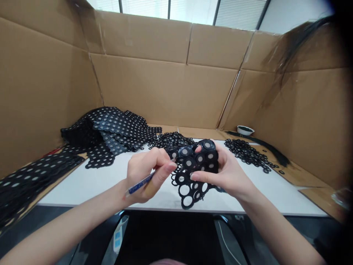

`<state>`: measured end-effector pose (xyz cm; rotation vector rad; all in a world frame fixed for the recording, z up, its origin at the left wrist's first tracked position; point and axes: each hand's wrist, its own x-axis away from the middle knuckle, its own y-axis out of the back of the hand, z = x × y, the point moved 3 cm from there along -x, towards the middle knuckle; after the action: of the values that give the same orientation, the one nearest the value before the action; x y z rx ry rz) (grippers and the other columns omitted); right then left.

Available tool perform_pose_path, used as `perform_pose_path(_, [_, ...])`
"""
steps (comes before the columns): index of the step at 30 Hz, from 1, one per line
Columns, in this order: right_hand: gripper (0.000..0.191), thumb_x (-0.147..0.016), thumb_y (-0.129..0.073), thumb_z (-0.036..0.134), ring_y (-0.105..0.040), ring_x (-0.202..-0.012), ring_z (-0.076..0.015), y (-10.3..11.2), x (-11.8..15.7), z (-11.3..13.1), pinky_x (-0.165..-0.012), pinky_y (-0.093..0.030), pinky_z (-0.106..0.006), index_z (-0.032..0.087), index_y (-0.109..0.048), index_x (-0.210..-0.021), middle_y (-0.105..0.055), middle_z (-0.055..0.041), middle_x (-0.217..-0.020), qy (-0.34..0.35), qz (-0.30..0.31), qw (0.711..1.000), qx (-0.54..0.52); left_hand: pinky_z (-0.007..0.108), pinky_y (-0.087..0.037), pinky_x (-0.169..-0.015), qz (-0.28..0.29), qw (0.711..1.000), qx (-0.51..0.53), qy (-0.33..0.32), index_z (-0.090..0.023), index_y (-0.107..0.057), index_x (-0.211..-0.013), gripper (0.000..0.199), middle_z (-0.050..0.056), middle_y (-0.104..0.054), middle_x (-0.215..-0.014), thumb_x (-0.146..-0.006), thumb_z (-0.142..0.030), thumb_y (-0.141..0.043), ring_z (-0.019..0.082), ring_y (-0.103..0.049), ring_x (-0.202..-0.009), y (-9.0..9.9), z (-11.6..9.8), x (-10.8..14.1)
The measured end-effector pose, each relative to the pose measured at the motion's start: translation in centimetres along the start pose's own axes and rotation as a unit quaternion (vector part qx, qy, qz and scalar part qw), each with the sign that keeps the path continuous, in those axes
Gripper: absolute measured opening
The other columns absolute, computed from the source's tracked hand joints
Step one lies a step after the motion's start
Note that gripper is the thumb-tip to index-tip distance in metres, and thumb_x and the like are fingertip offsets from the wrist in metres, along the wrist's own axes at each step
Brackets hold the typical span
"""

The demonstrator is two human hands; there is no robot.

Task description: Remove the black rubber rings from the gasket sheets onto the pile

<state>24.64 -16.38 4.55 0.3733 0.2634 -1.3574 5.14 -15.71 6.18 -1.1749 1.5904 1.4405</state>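
Observation:
My left hand [150, 173] is closed around a slim pen-like tool [140, 184] with a clear barrel and blue marking. Its tip is by the left edge of a piece of black ring mesh [189, 163], and my left fingertips are at that edge too. My right hand [224, 171] grips the mesh from the right, thumb in front and fingers partly hidden behind it. The mesh is made of joined black rings, many with pale round centres. Its lower end hangs over the white table [110, 187], where several rings [188, 201] have open centres.
Spotted black mesh [118, 127] is heaped at the back left, with more stacked mesh [35, 173] at the left edge. Loose black rings [248, 152] lie at right, others [175, 140] behind my hands. A white bowl [245, 130] and black strands [264, 143] are back right. Cardboard walls [154, 88] surround the table.

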Motion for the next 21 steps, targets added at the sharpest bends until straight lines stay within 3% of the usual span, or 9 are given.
perform_pose_path(7, [0.049,-0.055,-0.085,0.006,-0.065,-0.082,-0.0106,-0.08,0.26,0.23,-0.071,-0.054,-0.016,0.023,-0.06,-0.094,-0.066,0.0048,-0.088,0.027,-0.02,0.999,0.026,0.013,-0.038,-0.048,-0.005,1.0,-0.018,0.002,-0.012,-0.048,-0.075,0.016,-0.001,-0.053,-0.062,-0.09,-0.015,-0.049,0.003,-0.051,-0.055,0.18,0.07,0.08])
perform_pose_path(14, [0.049,-0.062,-0.082,0.008,-0.069,-0.086,-0.0137,-0.48,0.43,0.5,-0.073,-0.057,-0.02,0.026,-0.063,-0.104,-0.072,0.0037,-0.094,0.027,-0.006,1.0,0.003,0.013,-0.039,-0.05,-0.01,1.0,-0.022,-0.015,-0.011,-0.049,-0.075,0.015,-0.001,-0.053,-0.062,-0.089,-0.013,-0.05,0.003,-0.053,-0.058,0.32,0.31,0.01])
perform_pose_path(21, [0.041,-0.063,-0.082,0.012,-0.07,-0.081,-0.0163,-0.6,0.81,0.36,-0.069,-0.058,-0.023,0.021,-0.064,-0.098,-0.073,0.0007,-0.089,0.024,-0.025,0.999,0.02,0.012,-0.037,-0.049,-0.004,0.999,-0.034,-0.015,-0.011,-0.049,-0.076,0.014,-0.001,-0.053,-0.062,-0.09,-0.014,-0.05,0.003,-0.052,-0.055,0.46,0.33,-0.1])
